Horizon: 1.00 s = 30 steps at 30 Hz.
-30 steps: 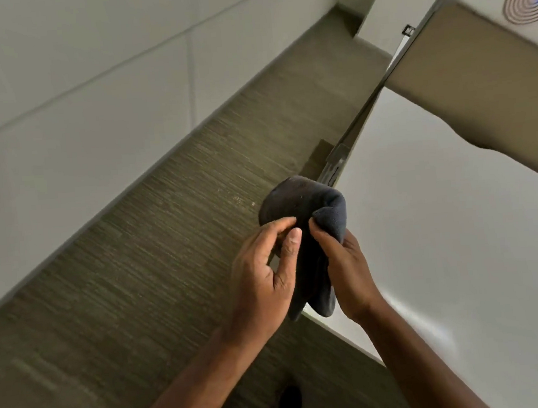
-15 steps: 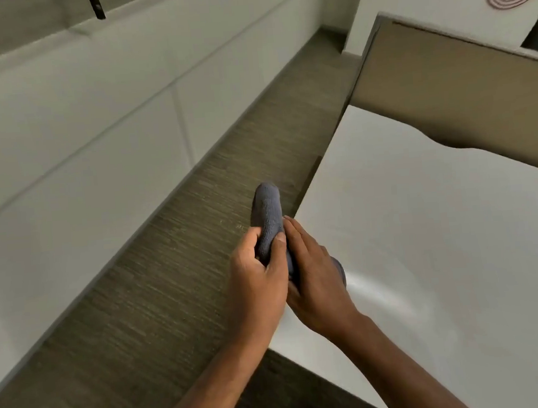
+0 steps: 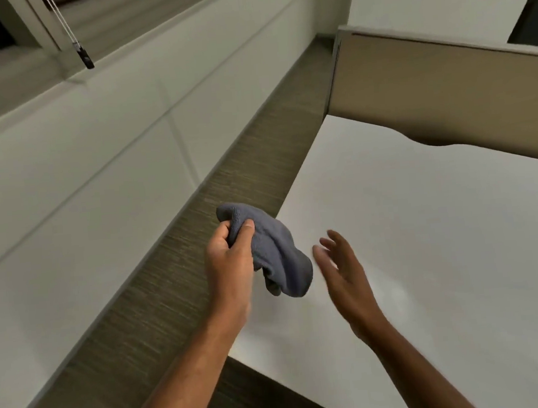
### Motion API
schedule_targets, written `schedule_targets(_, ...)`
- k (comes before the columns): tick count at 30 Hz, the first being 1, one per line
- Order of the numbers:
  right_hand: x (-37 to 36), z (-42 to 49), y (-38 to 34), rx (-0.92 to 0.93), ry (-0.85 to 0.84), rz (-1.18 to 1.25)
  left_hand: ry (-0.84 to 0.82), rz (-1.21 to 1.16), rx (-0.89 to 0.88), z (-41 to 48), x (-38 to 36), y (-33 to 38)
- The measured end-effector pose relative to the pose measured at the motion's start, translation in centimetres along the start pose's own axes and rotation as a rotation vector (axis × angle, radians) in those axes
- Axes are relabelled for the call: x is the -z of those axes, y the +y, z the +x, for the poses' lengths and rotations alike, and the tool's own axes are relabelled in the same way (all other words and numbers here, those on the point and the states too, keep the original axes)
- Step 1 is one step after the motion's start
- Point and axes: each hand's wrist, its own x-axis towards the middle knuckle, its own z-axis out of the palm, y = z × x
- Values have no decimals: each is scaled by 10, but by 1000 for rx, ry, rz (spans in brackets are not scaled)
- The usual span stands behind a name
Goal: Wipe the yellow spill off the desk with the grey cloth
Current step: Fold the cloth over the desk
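Now we are holding the grey cloth [image 3: 273, 255] bunched in our left hand [image 3: 230, 258], its grip pinching the top fold, above the near left edge of the white desk [image 3: 441, 238]. Our right hand [image 3: 344, 272] is hovering just beside it, fingers spread wide, holding nothing. Behind the desk a tan partition [image 3: 439, 90] is standing.

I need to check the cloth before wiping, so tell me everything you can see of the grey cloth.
The grey cloth looks like soft, ribbed terry fabric, bunched into a loose wad. The left hand pinches its upper end, and the rest droops over the desk edge without visibly touching it. The open right hand is beside it, apart.
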Motion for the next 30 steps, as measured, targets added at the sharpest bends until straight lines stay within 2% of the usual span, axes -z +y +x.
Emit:
schedule_targets(2,10,6,9,-266,83,226,15,-43,5,-1,-7,3)
schedule_targets(7,20,12,17,-612,-126,624,5,-189,53,-10,-22,15)
schedule_targets(11,22,15,6,-702,-332,1039,-21,-252,88,-16,-28,20)
schedule_targets(14,26,22,-3,-688,-338,1165,-53,-248,93,-14,-28,21)
schedule_targets(20,28,48,-1,-609,-65,957,-107,-149,88,14,-21,21)
schedule_targets(25,31,60,-11,-384,141,614,-181,-17,126,48,-21,13)
schedule_targets(30,38,73,-20,-240,275,463,-288,97,169,88,-31,2)
